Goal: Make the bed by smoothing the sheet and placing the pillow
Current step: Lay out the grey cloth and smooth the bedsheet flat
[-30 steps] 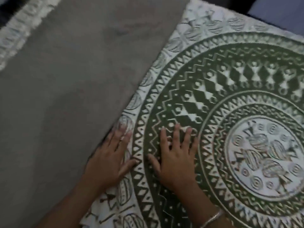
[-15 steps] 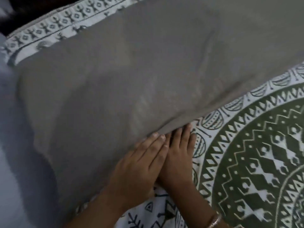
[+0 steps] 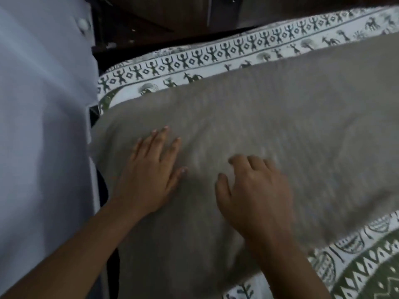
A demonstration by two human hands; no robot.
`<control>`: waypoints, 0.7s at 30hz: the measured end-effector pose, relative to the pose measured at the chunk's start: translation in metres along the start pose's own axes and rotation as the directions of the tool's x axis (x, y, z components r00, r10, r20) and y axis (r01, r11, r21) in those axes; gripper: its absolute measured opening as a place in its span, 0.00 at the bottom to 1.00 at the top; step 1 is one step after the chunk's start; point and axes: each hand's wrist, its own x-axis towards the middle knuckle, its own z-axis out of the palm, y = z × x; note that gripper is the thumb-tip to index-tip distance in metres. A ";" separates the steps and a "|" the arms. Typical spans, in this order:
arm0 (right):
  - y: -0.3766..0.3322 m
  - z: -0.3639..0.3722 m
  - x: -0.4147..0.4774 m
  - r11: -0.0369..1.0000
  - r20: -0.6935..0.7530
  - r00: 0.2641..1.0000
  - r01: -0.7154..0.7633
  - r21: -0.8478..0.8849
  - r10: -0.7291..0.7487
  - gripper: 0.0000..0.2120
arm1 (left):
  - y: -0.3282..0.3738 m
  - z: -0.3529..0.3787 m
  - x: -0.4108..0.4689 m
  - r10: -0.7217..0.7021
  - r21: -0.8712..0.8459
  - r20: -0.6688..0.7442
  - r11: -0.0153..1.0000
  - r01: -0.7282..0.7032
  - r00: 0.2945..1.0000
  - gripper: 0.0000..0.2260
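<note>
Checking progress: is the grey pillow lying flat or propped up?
Flat: the pillow lies on the sheet, left hand and right hand atop.

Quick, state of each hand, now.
Left hand: open, flat on the grey pillow.
Right hand: open, fingers loosely bent, resting on the pillow.

Pillow (image 3: 248, 130) plain grey-beige; sheet (image 3: 216, 52) white, dark-green figure border, green zigzag bands; wall (image 3: 38, 126) pale lavender-blue.

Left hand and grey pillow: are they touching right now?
Touching. The head view shows the left hand lying palm down, fingers spread, flat on the grey pillow, with no gap visible beneath it.
</note>
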 end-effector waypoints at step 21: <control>-0.099 0.103 0.239 0.937 0.487 0.842 0.328 -0.118 -0.233 0.37 | -0.126 -0.001 0.138 -0.181 0.070 0.122 0.982 0.173 0.976 0.39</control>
